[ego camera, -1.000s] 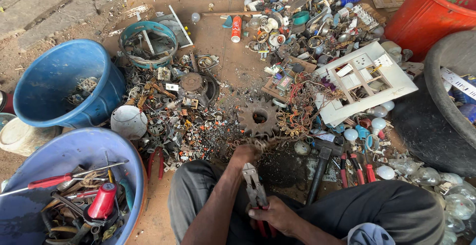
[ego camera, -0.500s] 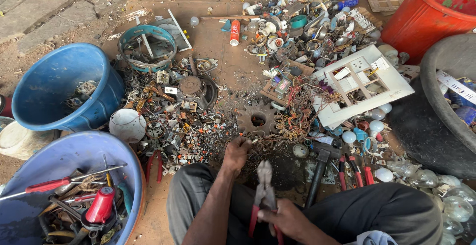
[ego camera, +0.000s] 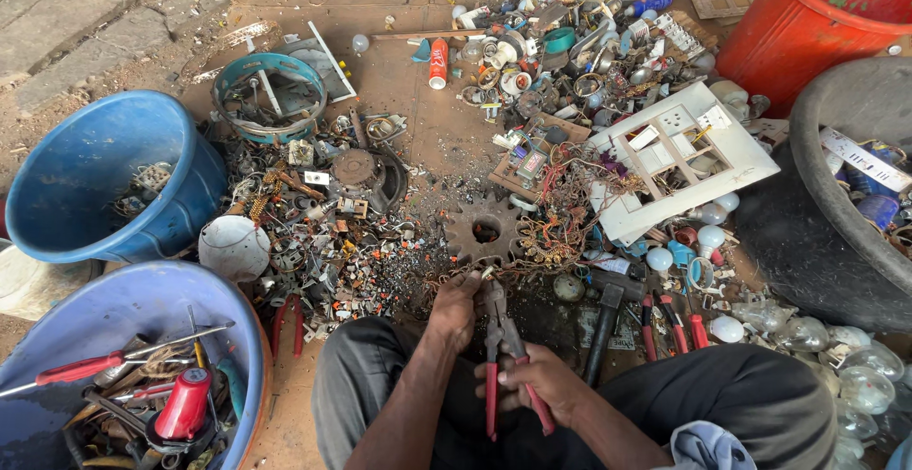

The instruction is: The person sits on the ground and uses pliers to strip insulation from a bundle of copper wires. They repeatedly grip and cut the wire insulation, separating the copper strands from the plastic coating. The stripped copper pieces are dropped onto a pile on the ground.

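Observation:
I sit on the ground over a spread of scrap. My right hand (ego camera: pixel 537 383) grips the red handles of a pair of pliers (ego camera: pixel 501 337), jaws pointing forward. My left hand (ego camera: pixel 455 301) pinches a small metal piece at the plier jaws, just in front of a rusty gear wheel (ego camera: pixel 486 230) and a tangle of copper wire (ego camera: pixel 549 237).
A blue bucket (ego camera: pixel 95 175) and a blue tub of tools (ego camera: pixel 114 375) stand at left. A hammer (ego camera: pixel 608 313), red-handled screwdrivers (ego camera: pixel 673 323), bulbs (ego camera: pixel 708 237), a white switch plate (ego camera: pixel 679 156), a black tub (ego camera: pixel 836 194) and a red barrel (ego camera: pixel 836 23) lie at right.
My right hand has brought the pliers forward and up to my left hand, which stays at the small piece in front of the gear. The view has tilted slightly.

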